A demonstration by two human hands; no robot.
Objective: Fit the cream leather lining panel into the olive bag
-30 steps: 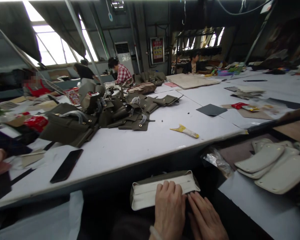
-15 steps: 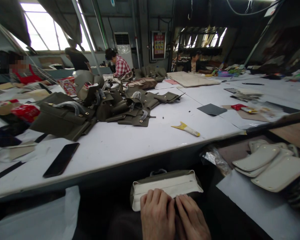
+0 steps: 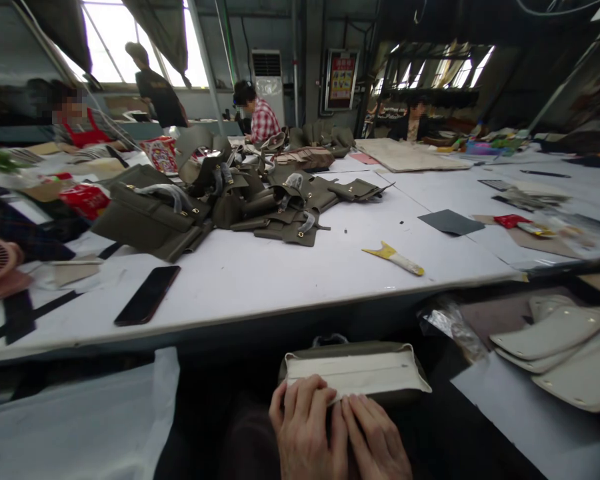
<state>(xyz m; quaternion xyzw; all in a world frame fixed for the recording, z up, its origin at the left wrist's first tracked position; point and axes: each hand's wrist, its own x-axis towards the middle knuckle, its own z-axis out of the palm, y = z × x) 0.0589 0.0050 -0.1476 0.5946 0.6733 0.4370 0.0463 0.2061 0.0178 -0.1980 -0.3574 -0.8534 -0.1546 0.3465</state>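
Note:
A dark olive handbag [image 3: 361,345] with a white lining strip [image 3: 365,372] along its opening sits low in front of me, below the table edge. My left hand [image 3: 307,423] has its fingers bent over the near rim, towards the bag's left end. Close beside it, my right hand [image 3: 375,437] pinches the same rim, its fingers pressed together. The thumbs and the part of the rim under the fingers are hidden. Behind the lining, a handle wrapped in clear plastic [image 3: 330,339] shows at the far side.
Several olive bags [image 3: 150,210] are heaped on the white table [image 3: 290,280]. A phone [image 3: 147,295] and a yellow-handled scraper-like tool [image 3: 394,258] lie nearer. Pale panels [image 3: 555,337] are stacked at right; a white sheet [image 3: 80,427] is at left. Several people are around the table.
Both hands have shifted left along the bag's near rim, still gripping it. The whole view has swung left, bringing a pink fan into sight. A person at the back now stands more upright.

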